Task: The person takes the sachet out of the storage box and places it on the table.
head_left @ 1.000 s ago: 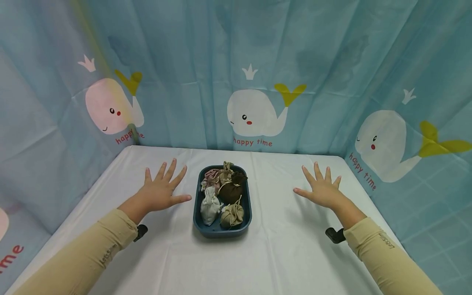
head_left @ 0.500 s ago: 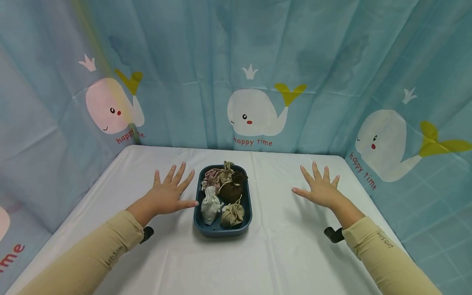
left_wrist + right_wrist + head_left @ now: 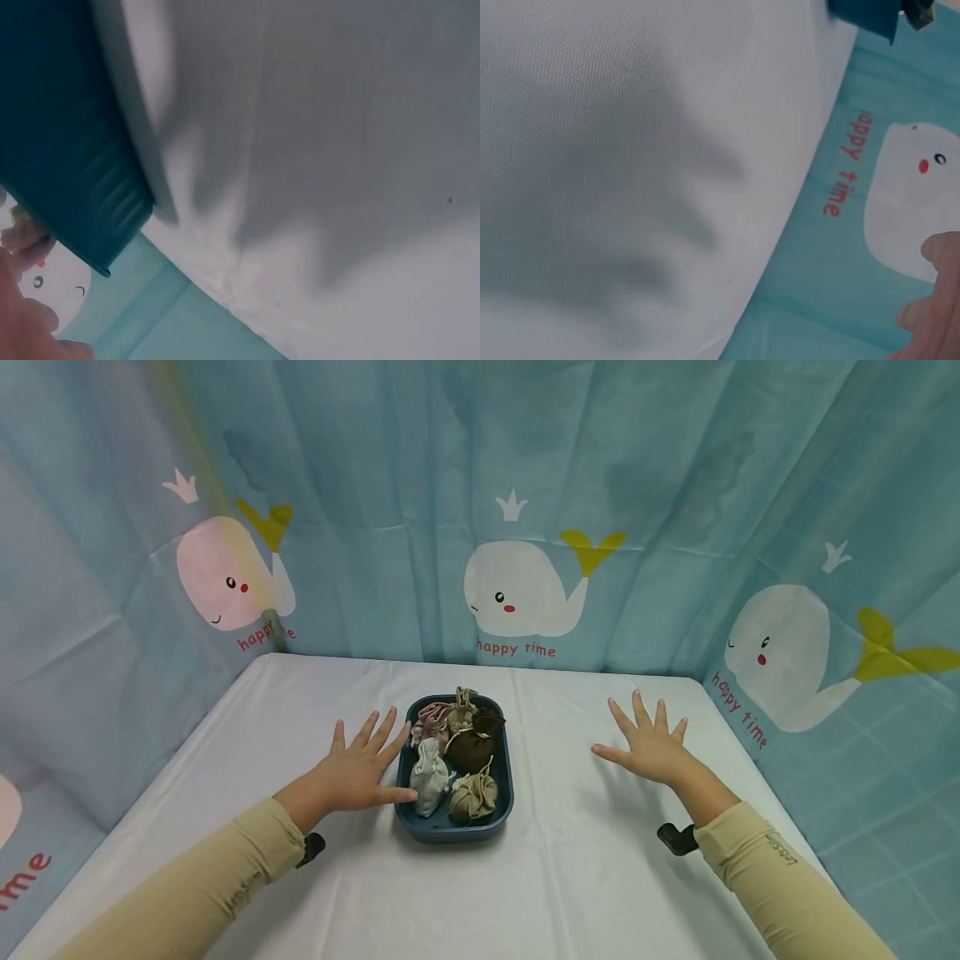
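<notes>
A dark blue tray holds several small drawstring pouches. At its front left lies a pale grey pouch, and a tan pouch is at the front right. Behind them sit a dark brown pouch, a pink one and an olive one. My left hand hovers at the tray's left side, fingers spread, its thumb overlapping the rim in the head view. Off to the right, my right hand is held over the cloth with fingers spread and nothing in it.
White cloth covers the table. A blue curtain printed with whales encloses the back and both sides. Black wrist mounts show under the sleeves, and hand shadows fall on the cloth.
My left hand has moved right and slightly nearer to me, from beside the tray to its left rim. The right hand has drifted only slightly left. The pouches stay put.
</notes>
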Motion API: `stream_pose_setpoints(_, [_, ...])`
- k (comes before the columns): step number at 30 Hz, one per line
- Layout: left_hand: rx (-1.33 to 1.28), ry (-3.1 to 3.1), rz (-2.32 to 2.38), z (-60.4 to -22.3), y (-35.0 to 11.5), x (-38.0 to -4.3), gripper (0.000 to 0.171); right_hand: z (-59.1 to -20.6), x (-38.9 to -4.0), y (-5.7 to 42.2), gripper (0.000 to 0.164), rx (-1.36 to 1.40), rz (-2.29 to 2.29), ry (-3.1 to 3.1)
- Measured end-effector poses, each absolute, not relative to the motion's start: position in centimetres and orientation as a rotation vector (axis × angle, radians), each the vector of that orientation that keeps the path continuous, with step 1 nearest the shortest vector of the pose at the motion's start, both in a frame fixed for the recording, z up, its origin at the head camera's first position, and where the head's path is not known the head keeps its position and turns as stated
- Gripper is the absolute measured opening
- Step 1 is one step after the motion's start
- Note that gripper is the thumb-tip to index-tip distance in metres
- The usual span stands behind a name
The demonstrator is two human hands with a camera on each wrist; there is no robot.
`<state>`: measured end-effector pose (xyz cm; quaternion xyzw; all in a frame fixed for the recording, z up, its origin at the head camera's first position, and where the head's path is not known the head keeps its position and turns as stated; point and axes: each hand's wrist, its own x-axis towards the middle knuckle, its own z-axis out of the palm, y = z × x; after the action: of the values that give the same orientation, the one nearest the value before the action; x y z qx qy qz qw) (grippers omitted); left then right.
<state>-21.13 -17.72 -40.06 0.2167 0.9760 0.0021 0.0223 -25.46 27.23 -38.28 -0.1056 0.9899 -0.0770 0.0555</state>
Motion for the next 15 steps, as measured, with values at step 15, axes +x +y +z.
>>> stream_pose_setpoints(15, [0.709,2.966,0.048,-41.1,-16.6,-20.6,0.107,-38.0,-25.0,26.6,0.098,-0.354,-0.247,3.014])
